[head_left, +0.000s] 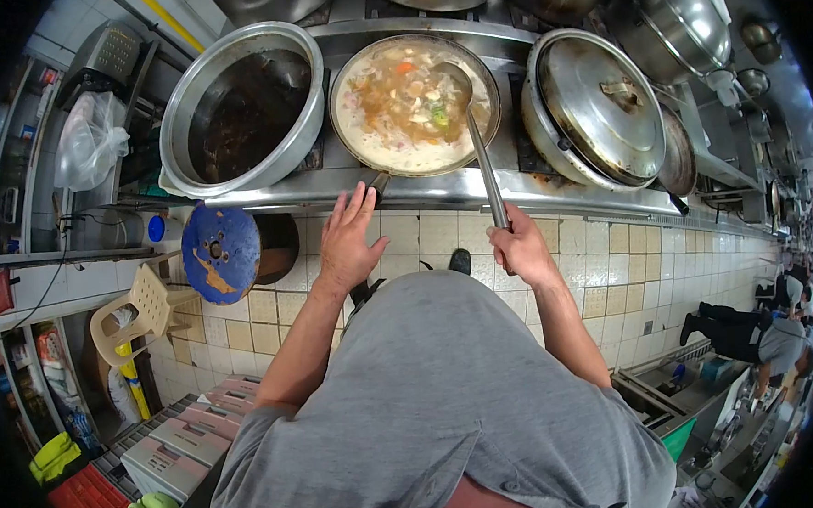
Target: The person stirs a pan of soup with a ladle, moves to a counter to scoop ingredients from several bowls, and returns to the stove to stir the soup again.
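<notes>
The steel stove (449, 189) is running across the far side, carrying a wide pot (176, 128) of dark liquid at the left and a lidded pot (592, 106) at the right. Between them, a wok (420, 168) of pale soupy stew is sitting. The right hand (519, 248) is gripping the ladle (479, 154), its bowl resting in the wok. The left hand (349, 241) is hovering near the wok's handle, fingers spread wide.

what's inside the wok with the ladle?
Pale broth with orange, green and white pieces, plus the bowl of the ladle, handle in the right hand. Anything below the cloudy surface is hidden.
</notes>
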Demonstrator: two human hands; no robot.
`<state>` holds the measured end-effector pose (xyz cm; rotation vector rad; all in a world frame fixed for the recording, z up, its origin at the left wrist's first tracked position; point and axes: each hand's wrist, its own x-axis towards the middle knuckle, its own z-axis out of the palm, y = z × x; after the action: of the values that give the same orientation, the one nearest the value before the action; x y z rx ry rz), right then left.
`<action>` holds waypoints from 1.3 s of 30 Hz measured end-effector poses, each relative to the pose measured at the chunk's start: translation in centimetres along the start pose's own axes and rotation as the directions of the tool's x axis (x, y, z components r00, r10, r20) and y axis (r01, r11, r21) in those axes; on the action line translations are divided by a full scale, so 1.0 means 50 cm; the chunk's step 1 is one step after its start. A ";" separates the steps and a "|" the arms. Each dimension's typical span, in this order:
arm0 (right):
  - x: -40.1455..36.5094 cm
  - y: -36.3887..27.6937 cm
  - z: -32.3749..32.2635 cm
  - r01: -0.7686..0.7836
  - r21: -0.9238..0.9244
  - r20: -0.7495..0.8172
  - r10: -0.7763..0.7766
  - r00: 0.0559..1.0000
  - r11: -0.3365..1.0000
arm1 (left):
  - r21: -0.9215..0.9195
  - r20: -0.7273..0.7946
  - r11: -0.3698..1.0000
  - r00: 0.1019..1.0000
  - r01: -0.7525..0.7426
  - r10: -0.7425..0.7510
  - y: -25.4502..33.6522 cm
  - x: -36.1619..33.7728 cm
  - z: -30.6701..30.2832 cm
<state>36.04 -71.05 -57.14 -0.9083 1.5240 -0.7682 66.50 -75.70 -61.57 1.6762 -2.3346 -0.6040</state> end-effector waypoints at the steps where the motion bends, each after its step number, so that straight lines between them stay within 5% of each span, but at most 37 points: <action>1: 0.005 0.003 -0.003 0.018 -0.034 -0.011 -0.018 1.000 0.999 | -0.025 -0.003 1.000 1.000 0.004 -0.004 -0.002 -0.001 0.002; 17: -0.016 -0.035 -0.066 0.187 -0.209 -0.193 -0.227 0.955 0.960 | -0.025 -0.002 1.000 1.000 0.011 -0.011 -0.007 0.002 0.007; 39: -0.017 -0.032 -0.070 0.097 -0.326 -0.234 -0.180 0.956 0.940 | -0.015 0.023 0.999 0.999 0.033 -0.033 0.000 0.000 0.003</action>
<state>32.83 -71.15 -54.84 -1.1973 1.8643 -0.7844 66.43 -75.65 -61.70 1.7130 -2.3162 -0.6486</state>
